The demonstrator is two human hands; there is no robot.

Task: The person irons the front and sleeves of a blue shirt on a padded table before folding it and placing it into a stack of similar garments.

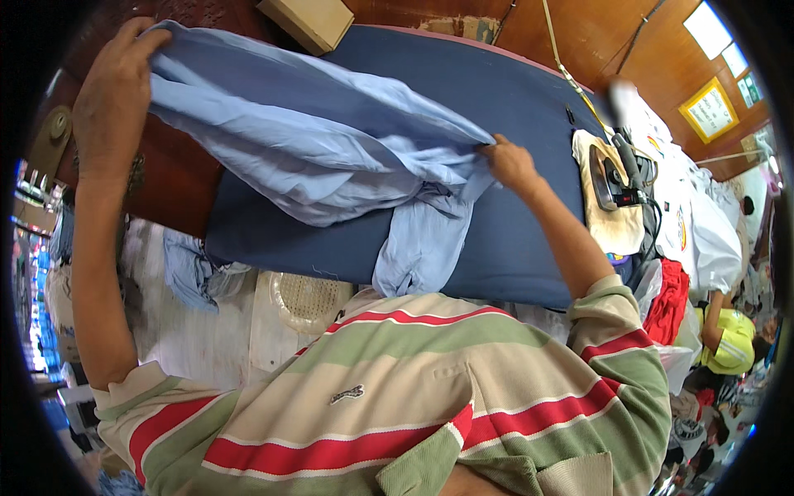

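A light blue garment (306, 149), which looks like a long-sleeved shirt, is stretched out between my two hands above a dark blue padded table (513, 248). My left hand (116, 91) is raised at the far left and closed on one end of the cloth. On the right, my right hand (509, 163) grips the other end with its fingers pinched. A narrow part of the garment, like a sleeve, hangs down over the table's near edge by my body. Folds hide the garment's full shape.
An iron (616, 178) with a cord rests on a cream cloth at the table's right end. White garments (703, 223) and a red cloth (666, 302) lie beyond it. A cardboard box (308, 23) sits at the back, a plastic stool (302, 302) below. A person in yellow (732, 341) is at right.
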